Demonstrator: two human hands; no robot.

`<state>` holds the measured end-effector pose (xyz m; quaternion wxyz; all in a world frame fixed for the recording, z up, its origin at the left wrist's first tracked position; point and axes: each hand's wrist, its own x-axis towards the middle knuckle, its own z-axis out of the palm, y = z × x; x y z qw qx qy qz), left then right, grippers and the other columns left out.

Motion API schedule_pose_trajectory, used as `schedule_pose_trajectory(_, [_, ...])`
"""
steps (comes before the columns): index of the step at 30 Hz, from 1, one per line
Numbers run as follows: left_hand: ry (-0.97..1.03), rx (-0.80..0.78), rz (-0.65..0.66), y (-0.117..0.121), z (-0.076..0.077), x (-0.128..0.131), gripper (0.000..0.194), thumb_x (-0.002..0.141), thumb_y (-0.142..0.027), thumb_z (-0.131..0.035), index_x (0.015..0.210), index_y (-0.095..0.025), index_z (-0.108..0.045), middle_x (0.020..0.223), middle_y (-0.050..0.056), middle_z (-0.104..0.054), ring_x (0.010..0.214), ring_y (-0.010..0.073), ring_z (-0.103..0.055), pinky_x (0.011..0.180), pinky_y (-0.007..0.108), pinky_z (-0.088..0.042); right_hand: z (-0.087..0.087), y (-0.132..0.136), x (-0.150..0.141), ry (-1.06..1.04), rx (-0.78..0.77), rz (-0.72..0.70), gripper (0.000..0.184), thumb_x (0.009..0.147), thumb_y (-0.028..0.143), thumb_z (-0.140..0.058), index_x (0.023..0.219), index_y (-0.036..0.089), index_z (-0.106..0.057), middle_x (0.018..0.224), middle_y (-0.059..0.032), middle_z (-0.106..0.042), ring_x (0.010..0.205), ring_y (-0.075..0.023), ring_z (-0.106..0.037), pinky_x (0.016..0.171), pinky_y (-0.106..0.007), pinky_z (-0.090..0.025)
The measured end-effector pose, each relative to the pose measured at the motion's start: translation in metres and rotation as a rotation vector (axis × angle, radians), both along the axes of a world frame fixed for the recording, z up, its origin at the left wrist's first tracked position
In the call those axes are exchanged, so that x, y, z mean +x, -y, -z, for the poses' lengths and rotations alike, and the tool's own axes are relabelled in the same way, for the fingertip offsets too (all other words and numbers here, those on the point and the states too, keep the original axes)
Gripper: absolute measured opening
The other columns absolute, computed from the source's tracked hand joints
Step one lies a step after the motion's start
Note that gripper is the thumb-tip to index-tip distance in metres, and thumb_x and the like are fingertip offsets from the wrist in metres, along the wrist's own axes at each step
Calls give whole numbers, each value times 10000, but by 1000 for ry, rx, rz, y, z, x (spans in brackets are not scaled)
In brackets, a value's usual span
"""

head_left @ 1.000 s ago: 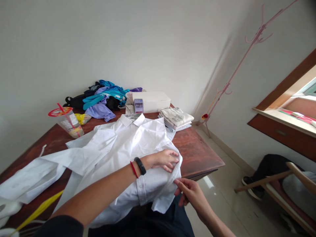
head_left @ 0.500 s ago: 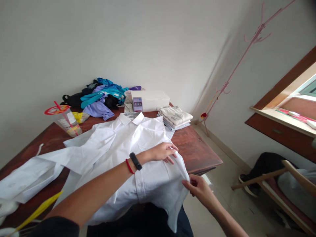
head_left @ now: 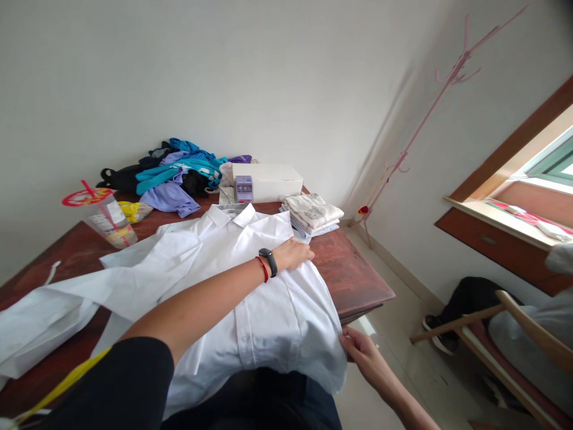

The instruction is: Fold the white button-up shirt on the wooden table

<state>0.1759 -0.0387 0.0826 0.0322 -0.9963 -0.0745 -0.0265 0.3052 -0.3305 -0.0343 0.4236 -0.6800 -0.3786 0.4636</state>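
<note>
A white collared shirt [head_left: 264,304] lies front up over the table, its collar toward the wall and its lower part hanging over the near edge. One sleeve stretches out to the left. My left hand [head_left: 293,254], wearing a black band and a red cord at the wrist, is closed on the shirt's right side below the shoulder; its fingertips are partly hidden. Lower down, my right hand [head_left: 360,349] pinches the same side edge near the hem, off the table's corner.
On the wooden table [head_left: 353,275] stand a lidded plastic cup [head_left: 107,221], a clothes heap [head_left: 179,173], a white box [head_left: 273,179], a small purple box [head_left: 244,189] and folded clothes [head_left: 313,212]. A pink coat rack [head_left: 416,131] and wooden chair [head_left: 514,334] are at right.
My left hand has moved up toward the shirt's shoulder, and its spread fingers have closed on the side edge. My right hand has shifted slightly down and right, drawing the hem flatter.
</note>
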Motion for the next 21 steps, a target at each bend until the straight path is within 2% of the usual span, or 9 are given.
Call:
schedule_pose_trajectory(4, [87, 52, -36, -4, -4, -2, 284, 965, -14, -467, 1027, -133, -717, 1050, 136, -701, 879, 241, -687, 817, 364, -488, -4, 6, 2, -4, 48, -24, 611, 860, 791, -589, 747, 192, -547, 720, 13, -487, 694, -160, -476, 688, -302, -487])
schedule_pose_trajectory(8, [174, 71, -54, -11, -5, -6, 336, 995, -43, -413, 1101, -141, -717, 1077, 130, -697, 921, 260, -663, 819, 368, -457, -3, 10, 2, 82, 120, -16, 560, 901, 748, -572, 838, 194, -631, 812, -28, -591, 780, -202, -539, 758, -326, -526])
schedule_pose_trajectory(12, [216, 84, -80, -13, -3, -7, 388, 997, -70, -402, 1180, -166, -730, 1119, 138, -704, 972, 288, -640, 844, 389, -429, 16, 12, -1, 170, 57, -119, 600, 852, 750, -634, 929, 159, -707, 834, -59, -662, 798, -238, -582, 749, -333, -529])
schedule_pose_trajectory(15, [223, 91, -107, -12, -1, -5, 406, 1003, -80, -391, 1200, -185, -730, 1136, 142, -710, 1008, 293, -627, 863, 393, -409, 31, 15, 3, 161, 2, -170, 626, 886, 753, -582, 943, 142, -709, 831, -58, -671, 790, -235, -591, 702, -300, -499])
schedule_pose_trajectory(18, [221, 91, -141, -13, 3, 0, 425, 1015, -83, -359, 1198, -189, -728, 1148, 138, -718, 1046, 294, -622, 880, 399, -399, 39, 18, 12, 216, -13, -215, 606, 912, 735, -555, 903, 145, -696, 797, -41, -653, 750, -205, -565, 663, -273, -458])
schedule_pose_trajectory(21, [227, 85, -213, -14, 5, 6, 446, 1016, -86, -334, 1213, -173, -724, 1175, 148, -720, 1073, 315, -619, 884, 426, -405, 46, 21, 20, 312, -71, -235, 618, 858, 772, -573, 799, 162, -654, 697, -18, -600, 661, -178, -525, 591, -264, -419])
